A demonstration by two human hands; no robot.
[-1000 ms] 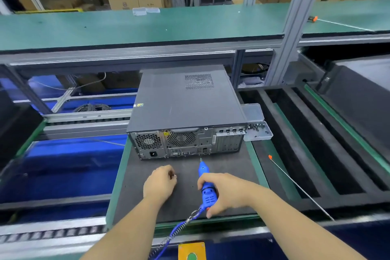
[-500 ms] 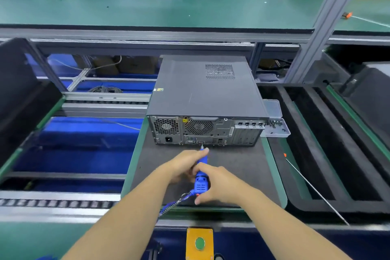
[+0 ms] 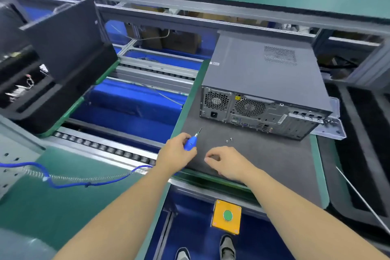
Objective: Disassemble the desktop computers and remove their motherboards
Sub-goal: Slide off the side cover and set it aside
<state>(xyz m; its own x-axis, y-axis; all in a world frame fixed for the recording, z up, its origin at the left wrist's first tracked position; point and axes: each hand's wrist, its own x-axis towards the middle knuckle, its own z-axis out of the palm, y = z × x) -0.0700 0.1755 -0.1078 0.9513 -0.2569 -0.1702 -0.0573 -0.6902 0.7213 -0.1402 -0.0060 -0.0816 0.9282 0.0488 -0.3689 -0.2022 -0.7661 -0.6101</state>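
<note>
A grey desktop computer (image 3: 261,72) lies flat on a dark foam pallet (image 3: 263,154), its rear panel with fans and ports facing me. My left hand (image 3: 175,154) grips a blue electric screwdriver (image 3: 191,142), bit pointing up and away, near the pallet's left edge. My right hand (image 3: 225,161) hovers over the foam with fingers loosely curled, holding nothing I can see. Two small screws (image 3: 229,139) lie on the foam between my hands and the computer's rear.
A clear plastic screw box (image 3: 331,129) sits at the computer's right. The screwdriver's blue coiled cable (image 3: 69,177) trails left over the green bench. A black foam tray (image 3: 42,82) stands on the left conveyor. A yellow box with a green button (image 3: 227,215) sits below. Black trays lie right.
The screwdriver passed from my right hand to my left. My right hand let go and now hovers free. The view swung left and two screws lie on the foam.
</note>
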